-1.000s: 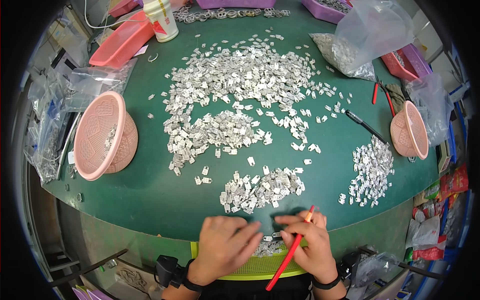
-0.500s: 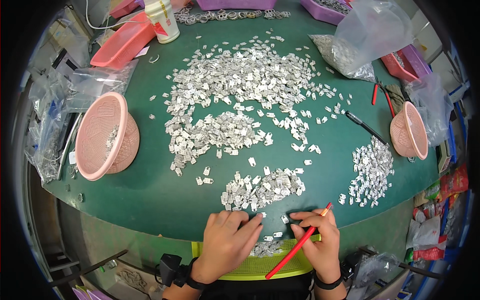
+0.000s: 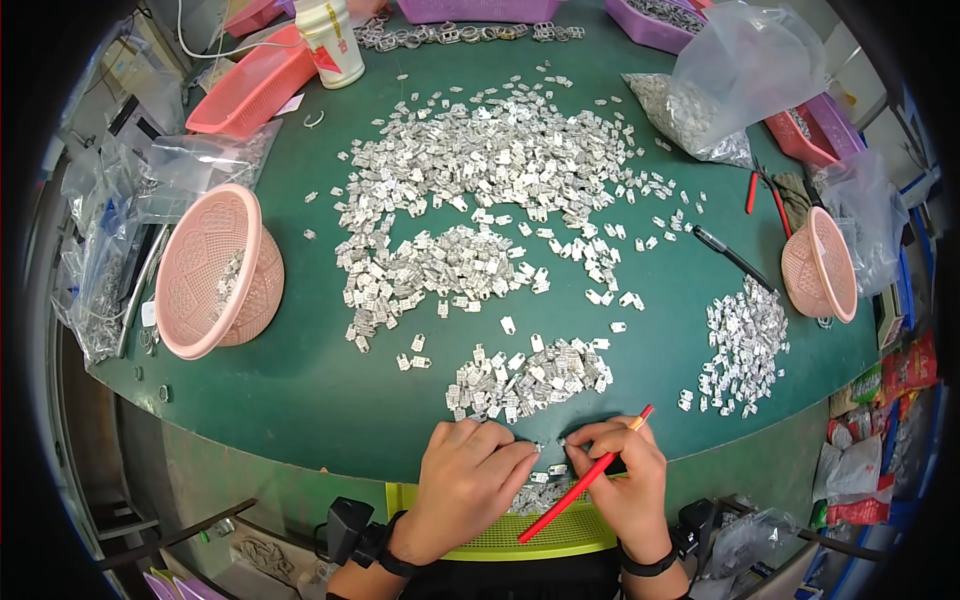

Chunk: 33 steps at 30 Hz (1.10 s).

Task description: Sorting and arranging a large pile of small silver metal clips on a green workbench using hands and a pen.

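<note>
My left hand [image 3: 472,488] is closed at the table's front edge, a small silvery tag [image 3: 540,446] pinched at its fingertips. Facing it, my right hand [image 3: 628,482] grips a slim red pen-like stick [image 3: 570,497] that slants down to the left, with a pale band near its upper end. Another small tag [image 3: 562,441] shows at the right thumb and index finger. Just beyond both hands lies a small heap of metal tags [image 3: 530,378]. Below the fingers, more tags [image 3: 540,497] lie in a yellow-green basket [image 3: 480,551] at the edge.
Large heaps of tags [image 3: 490,160] cover the green table's [image 3: 300,400] middle, and another pile [image 3: 745,345] lies right. Pink baskets [image 3: 265,290] [image 3: 830,270] stand on both sides. A black pen [image 3: 735,258], red-handled pliers [image 3: 752,192], a filled plastic bag [image 3: 690,115] and a white bottle [image 3: 330,45] lie farther back.
Both hands have drawn closer together and now pinch small tags at their fingertips. The red stick has shifted slightly left with the right hand.
</note>
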Motion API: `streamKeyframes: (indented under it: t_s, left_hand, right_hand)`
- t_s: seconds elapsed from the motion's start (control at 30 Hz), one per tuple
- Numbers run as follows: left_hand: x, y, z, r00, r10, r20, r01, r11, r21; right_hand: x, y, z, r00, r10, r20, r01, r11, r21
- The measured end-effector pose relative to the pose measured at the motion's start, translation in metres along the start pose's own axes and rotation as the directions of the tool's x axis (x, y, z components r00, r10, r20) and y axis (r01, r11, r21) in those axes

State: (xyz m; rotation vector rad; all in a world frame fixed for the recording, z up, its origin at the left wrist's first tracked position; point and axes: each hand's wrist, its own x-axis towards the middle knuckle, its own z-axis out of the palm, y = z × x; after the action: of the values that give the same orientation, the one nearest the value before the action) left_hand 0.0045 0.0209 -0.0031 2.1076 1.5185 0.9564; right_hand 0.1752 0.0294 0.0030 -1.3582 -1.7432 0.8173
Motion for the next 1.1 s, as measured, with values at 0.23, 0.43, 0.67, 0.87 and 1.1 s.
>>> streamKeyframes:
  t_s: [0.23,0.43,0.67,0.87,1.1]
  left_hand:
    - [-0.006,-0.002,-0.004,0.993,0.117,-0.001,-0.117,0.991,0.063]
    - [-0.014,-0.008,-0.012,0.995,0.091,-0.046,-0.089,0.995,0.053]
    - [-0.008,-0.003,-0.008,1.0,0.021,0.019,-0.022,0.998,0.057]
    - [-0.009,-0.005,-0.013,0.961,0.198,0.192,-0.182,0.978,-0.099]
    - [-0.001,-0.008,-0.008,1.0,0.009,-0.013,-0.006,0.981,0.196]
  right_hand:
    - [-0.002,0.003,-0.002,0.993,-0.119,0.02,0.12,0.99,-0.072]
    - [-0.01,0.007,-0.009,0.997,-0.076,-0.016,0.076,0.997,-0.002]
    - [-0.012,0.01,-0.01,0.997,0.07,-0.038,-0.065,0.99,0.124]
    - [-0.009,0.003,-0.015,0.966,-0.111,0.234,0.102,0.993,0.051]
    - [0.017,-0.003,0.003,0.971,-0.158,0.182,0.196,0.956,-0.219]
